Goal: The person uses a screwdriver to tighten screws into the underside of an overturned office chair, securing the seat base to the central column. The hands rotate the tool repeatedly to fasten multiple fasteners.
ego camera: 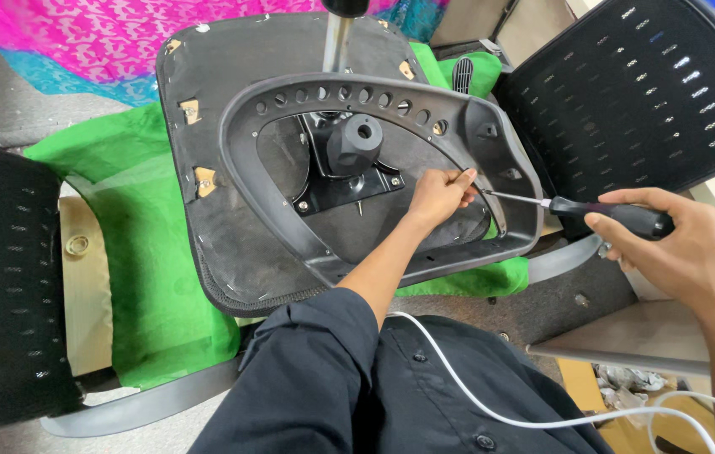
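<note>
Screwdriver [601,212] sat gripped in the right hand [677,248], black handle wrapped, shaft reaching to the grey plastic frame [290,227] near the upturned chair seat's [231,244] right edge. Left hand [437,195] pinched there, probably on a screw, fingers closed at the tip.

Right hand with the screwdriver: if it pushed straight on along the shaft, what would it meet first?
Probably the left hand, whose fingertips pinch the tip of the screwdriver held by the right hand, against the grey plastic frame. Depth is unclear.
</note>
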